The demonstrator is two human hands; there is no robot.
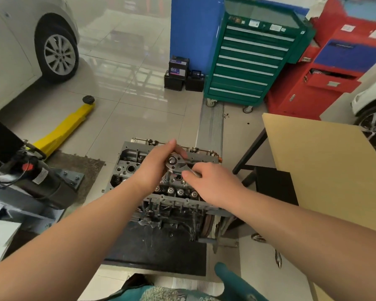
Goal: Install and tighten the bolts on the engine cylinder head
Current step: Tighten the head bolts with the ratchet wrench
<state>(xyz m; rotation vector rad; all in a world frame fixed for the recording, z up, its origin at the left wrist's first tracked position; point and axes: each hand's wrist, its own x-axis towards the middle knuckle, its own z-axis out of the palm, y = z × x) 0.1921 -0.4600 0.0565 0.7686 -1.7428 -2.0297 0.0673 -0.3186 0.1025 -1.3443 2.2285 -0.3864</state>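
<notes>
At frame centre, engine cylinder head (pixel 139 170) on the tiled floor, valve gear exposed. Left hand (pixel 154 166) curled around the round head of a ratchet wrench (pixel 176 162), thumb raised; socket extension (pixel 167 178) dropping upright into the cylinder head. Right hand (pixel 213 181), just right of it, gripping the wrench handle, fingers folded underneath. Upper right: green tool cabinet (pixel 252 59), red cabinet (pixel 326 72). Left: yellow floor jack (pixel 65 129), white car (pixel 20 40). Right edge: tan tabletop (pixel 326 166).

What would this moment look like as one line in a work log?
step: tightening bolt | tool: ratchet wrench | left hand: steadies ratchet head | right hand: grips handle | on: cylinder head
</notes>
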